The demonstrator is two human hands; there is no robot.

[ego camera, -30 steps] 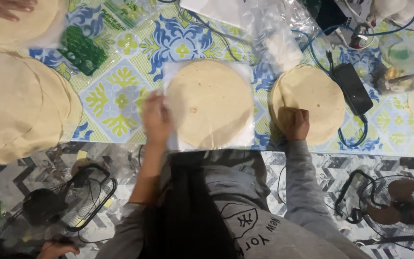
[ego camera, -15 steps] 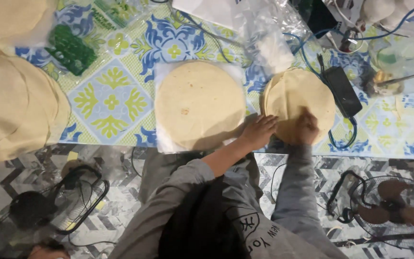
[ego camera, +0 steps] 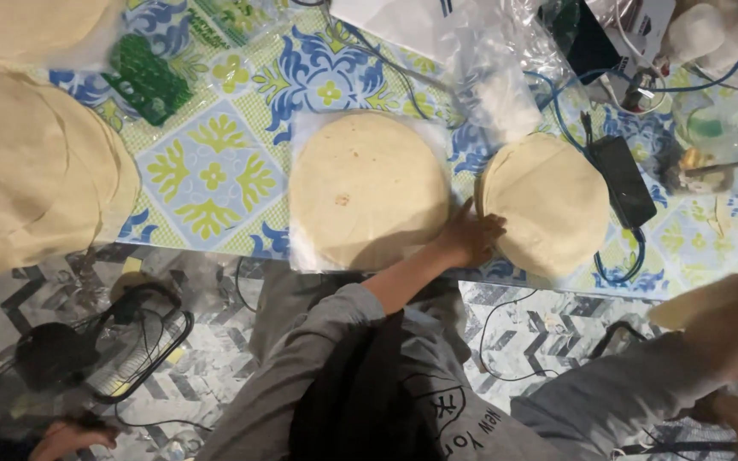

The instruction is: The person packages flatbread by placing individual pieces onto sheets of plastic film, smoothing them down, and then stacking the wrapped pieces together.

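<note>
A round pale flatbread (ego camera: 365,188) lies on a clear plastic sheet (ego camera: 301,256) in the middle of the patterned cloth. To its right sits a stack of flatbreads (ego camera: 553,201). My left hand (ego camera: 471,237) rests on the left edge of that stack, fingers apart, holding nothing. My right hand (ego camera: 732,323) is blurred at the lower right, off the cloth. It appears to grip a pale flatbread (ego camera: 672,309) that shows at its edges.
A large pile of flatbreads (ego camera: 27,171) fills the left side. A green plastic piece (ego camera: 145,81), a clear bag (ego camera: 497,81), a black adapter (ego camera: 621,179) and cables lie on the cloth. A black fan (ego camera: 104,341) stands on the floor, near another person's hand (ego camera: 70,437).
My left hand crossed from the middle flatbread to the edge of the right stack. My right hand left that stack and swung to the lower right with a flatbread.
</note>
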